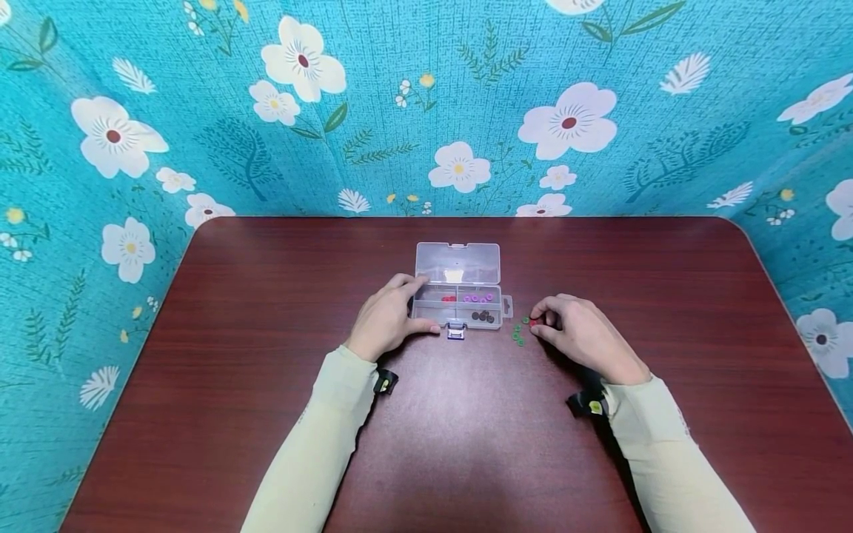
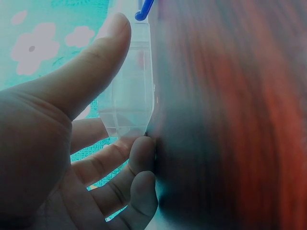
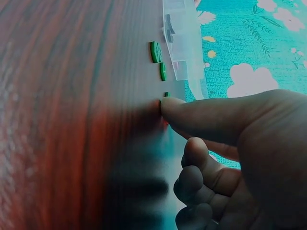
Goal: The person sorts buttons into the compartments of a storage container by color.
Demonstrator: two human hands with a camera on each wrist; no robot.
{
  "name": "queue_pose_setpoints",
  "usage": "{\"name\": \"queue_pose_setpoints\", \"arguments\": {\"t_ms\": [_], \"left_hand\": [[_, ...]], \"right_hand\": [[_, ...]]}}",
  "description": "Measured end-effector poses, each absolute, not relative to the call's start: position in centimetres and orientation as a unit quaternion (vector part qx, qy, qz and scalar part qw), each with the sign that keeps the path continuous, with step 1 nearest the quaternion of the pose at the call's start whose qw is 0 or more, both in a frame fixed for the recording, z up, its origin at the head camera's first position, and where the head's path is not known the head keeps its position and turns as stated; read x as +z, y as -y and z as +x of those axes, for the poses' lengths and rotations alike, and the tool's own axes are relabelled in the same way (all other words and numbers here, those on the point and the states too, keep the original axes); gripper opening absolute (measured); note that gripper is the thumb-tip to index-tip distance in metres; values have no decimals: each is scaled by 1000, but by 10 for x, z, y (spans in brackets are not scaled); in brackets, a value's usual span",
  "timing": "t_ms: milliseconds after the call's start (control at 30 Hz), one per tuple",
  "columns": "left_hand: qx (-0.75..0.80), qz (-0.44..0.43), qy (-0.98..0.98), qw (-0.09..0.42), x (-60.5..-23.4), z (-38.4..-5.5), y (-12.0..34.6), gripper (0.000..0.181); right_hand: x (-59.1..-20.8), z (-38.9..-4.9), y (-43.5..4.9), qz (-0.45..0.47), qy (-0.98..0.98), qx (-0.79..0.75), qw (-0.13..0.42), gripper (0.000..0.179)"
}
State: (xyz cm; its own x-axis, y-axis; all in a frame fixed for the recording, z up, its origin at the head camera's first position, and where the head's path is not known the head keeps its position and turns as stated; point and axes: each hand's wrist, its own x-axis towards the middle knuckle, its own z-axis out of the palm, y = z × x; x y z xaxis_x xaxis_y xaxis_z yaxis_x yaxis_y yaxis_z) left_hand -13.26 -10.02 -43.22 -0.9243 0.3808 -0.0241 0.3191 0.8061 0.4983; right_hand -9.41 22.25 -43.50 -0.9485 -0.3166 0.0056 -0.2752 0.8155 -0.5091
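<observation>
A clear plastic compartment box (image 1: 457, 305) stands on the table with its lid (image 1: 457, 259) raised at the back. My left hand (image 1: 386, 314) grips the box's left end, thumb along the front wall and fingers at the far side. Inside lie red buttons (image 1: 449, 299), purple ring-like pieces (image 1: 475, 299) and dark buttons (image 1: 483, 317), each colour in its own compartment. To the right of the box, my right hand (image 1: 583, 333) pinches a red button (image 1: 533, 323) at the tabletop between thumb and forefinger. Several green buttons (image 1: 516, 336) lie just left of those fingertips.
The brown wooden table (image 1: 466, 429) reaches back to a blue flowered cloth (image 1: 400, 111). A blue-edged clasp (image 1: 456, 332) sticks out at the box's front, and a clear hanging tab (image 1: 508, 306) at its right end.
</observation>
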Motion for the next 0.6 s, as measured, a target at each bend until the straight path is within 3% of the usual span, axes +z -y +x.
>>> {"name": "queue_pose_setpoints", "arguments": {"t_ms": [600], "left_hand": [[245,181,-950,68,-432,-134,100,90]], "right_hand": [[-435,-96,-223,-158,-951,-260,53,5]]}}
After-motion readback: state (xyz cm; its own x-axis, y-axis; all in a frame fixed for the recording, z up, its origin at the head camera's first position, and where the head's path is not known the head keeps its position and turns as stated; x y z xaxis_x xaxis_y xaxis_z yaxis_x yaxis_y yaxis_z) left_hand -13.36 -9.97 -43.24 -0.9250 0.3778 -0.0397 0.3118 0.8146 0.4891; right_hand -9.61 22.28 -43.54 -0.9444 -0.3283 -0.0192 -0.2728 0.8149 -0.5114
